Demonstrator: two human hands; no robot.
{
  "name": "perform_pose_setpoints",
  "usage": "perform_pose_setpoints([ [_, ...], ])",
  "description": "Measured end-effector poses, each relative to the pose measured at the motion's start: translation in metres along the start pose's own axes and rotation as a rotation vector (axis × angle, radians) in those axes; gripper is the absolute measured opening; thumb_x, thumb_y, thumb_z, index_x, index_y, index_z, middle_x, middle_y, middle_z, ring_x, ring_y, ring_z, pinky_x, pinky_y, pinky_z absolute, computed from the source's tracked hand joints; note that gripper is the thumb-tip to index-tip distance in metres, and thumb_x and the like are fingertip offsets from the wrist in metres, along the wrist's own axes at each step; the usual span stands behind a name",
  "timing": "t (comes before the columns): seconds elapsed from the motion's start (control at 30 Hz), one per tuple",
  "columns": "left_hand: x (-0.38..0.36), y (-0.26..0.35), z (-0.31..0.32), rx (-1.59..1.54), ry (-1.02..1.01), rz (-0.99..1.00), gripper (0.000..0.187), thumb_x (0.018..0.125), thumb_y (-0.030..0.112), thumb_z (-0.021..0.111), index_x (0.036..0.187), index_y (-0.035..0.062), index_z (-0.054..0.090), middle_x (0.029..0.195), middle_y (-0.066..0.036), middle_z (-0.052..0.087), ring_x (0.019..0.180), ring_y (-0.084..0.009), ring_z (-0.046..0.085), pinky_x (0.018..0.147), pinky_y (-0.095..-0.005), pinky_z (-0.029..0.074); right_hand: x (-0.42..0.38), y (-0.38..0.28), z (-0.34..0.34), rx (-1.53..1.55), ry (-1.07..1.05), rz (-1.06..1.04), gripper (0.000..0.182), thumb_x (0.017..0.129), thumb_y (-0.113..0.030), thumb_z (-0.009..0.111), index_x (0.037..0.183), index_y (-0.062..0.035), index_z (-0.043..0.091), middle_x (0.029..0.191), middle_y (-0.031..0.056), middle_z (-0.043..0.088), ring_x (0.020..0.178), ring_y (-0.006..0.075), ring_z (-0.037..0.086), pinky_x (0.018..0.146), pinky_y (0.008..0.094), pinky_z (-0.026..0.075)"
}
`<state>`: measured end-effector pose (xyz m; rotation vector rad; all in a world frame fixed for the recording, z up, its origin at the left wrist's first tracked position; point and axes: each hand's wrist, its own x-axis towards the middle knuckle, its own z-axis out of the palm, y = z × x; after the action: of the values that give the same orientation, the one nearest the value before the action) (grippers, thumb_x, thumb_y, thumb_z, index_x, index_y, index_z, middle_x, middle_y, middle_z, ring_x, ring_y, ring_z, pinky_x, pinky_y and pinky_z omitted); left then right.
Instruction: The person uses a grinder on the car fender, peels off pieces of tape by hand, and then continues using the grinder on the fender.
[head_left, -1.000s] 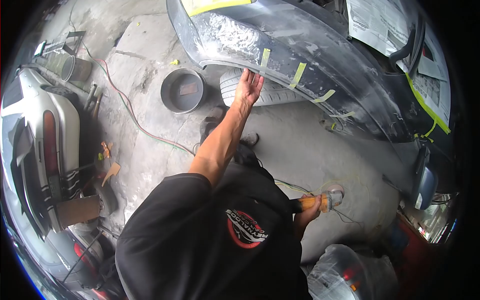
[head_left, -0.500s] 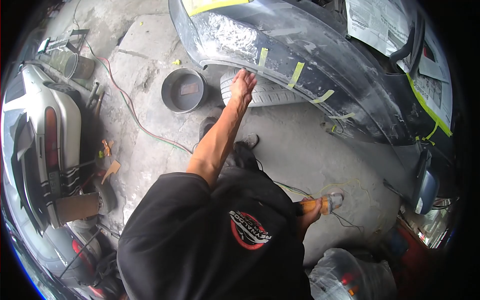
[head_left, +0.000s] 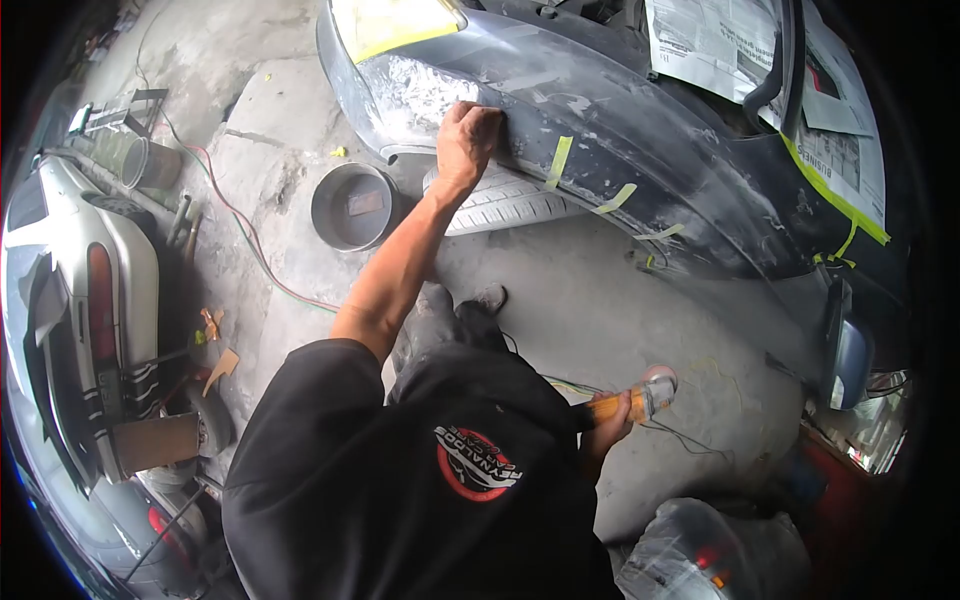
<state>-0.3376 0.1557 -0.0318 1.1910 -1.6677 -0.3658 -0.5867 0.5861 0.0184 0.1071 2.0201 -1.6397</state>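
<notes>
My left hand [head_left: 468,145] is closed, its fingertips at the edge of a sanded dark car fender [head_left: 640,130], just above the tire [head_left: 515,203]. What it pinches, if anything, is hidden; it covers the place where one tape strip lay. Further along the fender edge are strips of yellow-green tape [head_left: 560,162]. White filler [head_left: 425,92] coats the panel beside my hand. Low on the right, my right hand [head_left: 608,428] grips a yellow-bodied angle grinder [head_left: 622,403] with a round disc at its far end.
A dark bucket [head_left: 352,207] stands near the tire. A red and green hose [head_left: 245,230] and thin cords [head_left: 690,435] run over the floor. Car parts, including a bumper with a tail light [head_left: 102,290], line the left. Newspaper [head_left: 710,40] masks the car; a plastic-wrapped object [head_left: 715,555] lies at lower right.
My left hand has gone from open fingers to closed, moving up onto the fender edge over a tape strip. The view has shifted slightly. My right hand still holds the angle grinder.
</notes>
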Motion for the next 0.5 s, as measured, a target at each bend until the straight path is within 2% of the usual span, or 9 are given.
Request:
perform_pose_setpoints([
  [0.1,0.001,-0.004,-0.001,0.027,0.007,0.083,0.012,0.087,0.003,0.069,0.099,0.0038,0.068,0.090,-0.015,0.065,0.087,-0.0356,0.064,0.075,-0.0423,0.052,0.001,0.002,-0.003,0.015,0.007,0.016,0.039,0.093,-0.031,0.065,0.110,0.0013,0.053,0.082,0.0104,0.056,0.068,0.0216,0.058,0.062,0.0335,0.053],
  [0.2,-0.036,-0.007,-0.003,0.018,-0.025,0.052,0.010,0.089,0.006,0.069,0.091,0.0022,0.060,0.084,-0.017,0.058,0.080,-0.0385,0.057,0.071,-0.0479,0.047,-0.005,-0.003,-0.003,0.004,0.013,0.029,0.040,0.093,-0.032,0.065,0.112,0.0015,0.053,0.082,0.0105,0.056,0.069,0.0221,0.058,0.061,0.0334,0.052],
  [0.4,-0.126,0.010,-0.021,-0.114,-0.207,-0.309,0.007,0.091,0.004,0.067,0.095,0.0015,0.062,0.087,-0.017,0.060,0.080,-0.0373,0.060,0.071,-0.0463,0.049,-0.005,-0.005,0.001,0.024,0.050,0.007,0.041,0.093,-0.034,0.064,0.111,0.0011,0.053,0.083,0.0108,0.057,0.070,0.0234,0.059,0.058,0.0337,0.052],
  [0.5,-0.141,0.014,-0.022,-0.119,-0.190,-0.302,0.006,0.091,0.004,0.066,0.093,0.0015,0.061,0.087,-0.018,0.059,0.080,-0.0385,0.060,0.071,-0.0468,0.048,-0.003,-0.008,0.003,0.014,0.051,0.036,0.040,0.093,-0.034,0.064,0.110,0.0008,0.053,0.083,0.0109,0.056,0.070,0.0234,0.059,0.058,0.0339,0.052],
])
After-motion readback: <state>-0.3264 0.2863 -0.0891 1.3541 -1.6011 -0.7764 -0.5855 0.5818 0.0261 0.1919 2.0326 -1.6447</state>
